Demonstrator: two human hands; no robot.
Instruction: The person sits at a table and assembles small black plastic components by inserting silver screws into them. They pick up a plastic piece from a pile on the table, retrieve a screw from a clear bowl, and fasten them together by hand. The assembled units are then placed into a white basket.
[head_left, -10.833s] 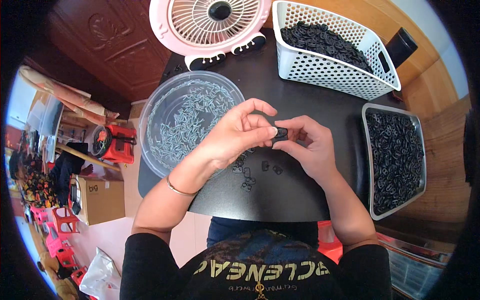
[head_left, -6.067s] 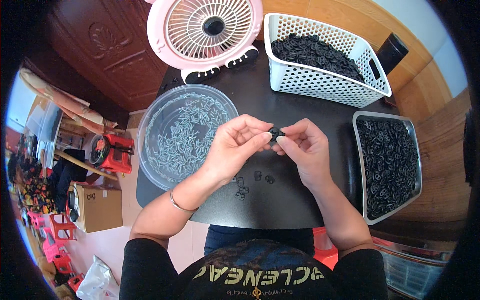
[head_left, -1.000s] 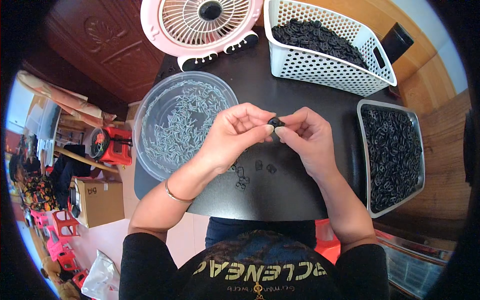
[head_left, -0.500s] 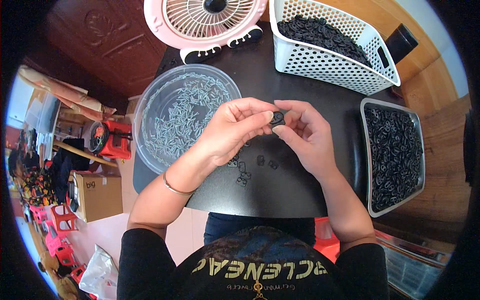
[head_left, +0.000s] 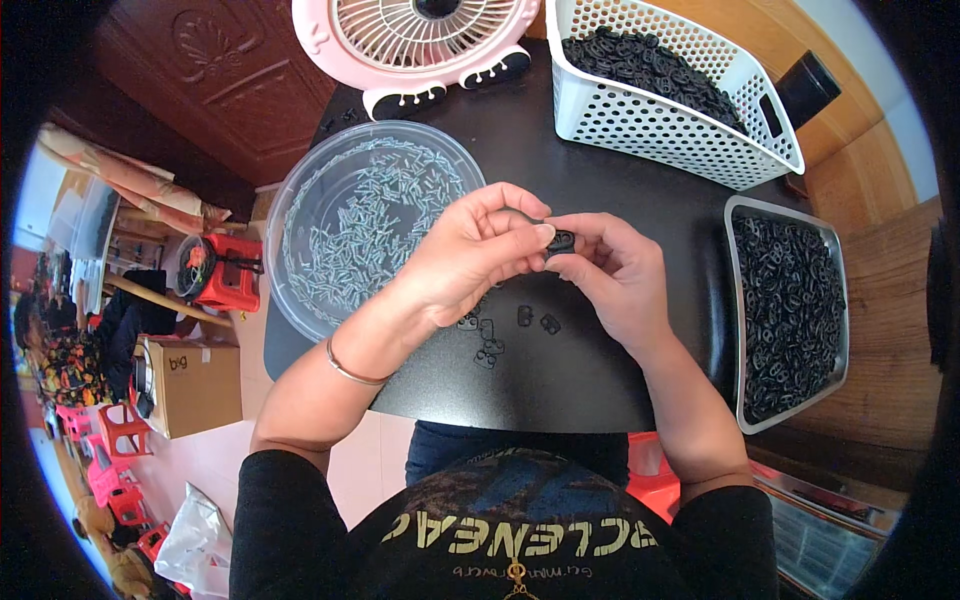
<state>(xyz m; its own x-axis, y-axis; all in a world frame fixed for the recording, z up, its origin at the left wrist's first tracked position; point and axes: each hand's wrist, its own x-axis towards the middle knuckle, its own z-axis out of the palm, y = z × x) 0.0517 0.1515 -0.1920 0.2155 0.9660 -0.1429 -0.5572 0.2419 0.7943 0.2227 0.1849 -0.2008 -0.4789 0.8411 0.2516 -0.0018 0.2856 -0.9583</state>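
In front of my chest, above the table, both hands meet at a small black plastic piece with two holes [head_left: 563, 242]. My left hand [head_left: 470, 250] pinches it between thumb and fingers from the left. On its other side, the thumb and fingertips of my right hand [head_left: 615, 265] close on it; what else they may hold is hidden. Left of my hands stands a clear round tub [head_left: 276, 225] with many thin silvery pieces [head_left: 370, 215], too small to name exactly. Below my hands lie several loose black pieces [head_left: 487, 352], with two more [head_left: 525, 316] to their right.
A white perforated basket [head_left: 650, 145] of black parts stands at the far right. Nearer on the right is a metal-rimmed tray [head_left: 738, 330] heaped with similar parts. A pink fan [head_left: 330, 55] stands at the back of the dark table [head_left: 560, 390]. A cardboard box [head_left: 205, 390] sits on the floor left.
The black piece between my fingers has turned, and its two holes now show. Both hands stay nearly in place; the whole view has shifted slightly.
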